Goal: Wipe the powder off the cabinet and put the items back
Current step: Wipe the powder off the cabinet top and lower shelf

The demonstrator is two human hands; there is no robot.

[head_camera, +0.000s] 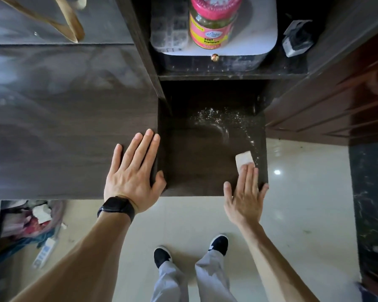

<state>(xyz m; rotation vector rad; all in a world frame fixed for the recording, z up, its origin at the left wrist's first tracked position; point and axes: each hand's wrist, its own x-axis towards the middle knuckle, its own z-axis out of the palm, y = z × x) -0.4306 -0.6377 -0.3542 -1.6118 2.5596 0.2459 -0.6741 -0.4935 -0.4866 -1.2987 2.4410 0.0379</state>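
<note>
White powder (218,118) is scattered over the dark cabinet shelf (194,166) at frame centre. A folded wipe (244,158) is pressed flat under the right hand (244,197), fingers together and extended. The left hand (132,171), fingers slightly spread, is braced on the cabinet edge. Wiping is judged under way; a sweep upward through the remaining powder seems needed next.

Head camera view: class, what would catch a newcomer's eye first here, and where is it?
White powder scattered over the far part of the dark cabinet shelf. The right hand presses a small pale wipe flat near the shelf's right edge; the left hand rests open on the left. Above, a pink-lidded jar stands out.
</note>
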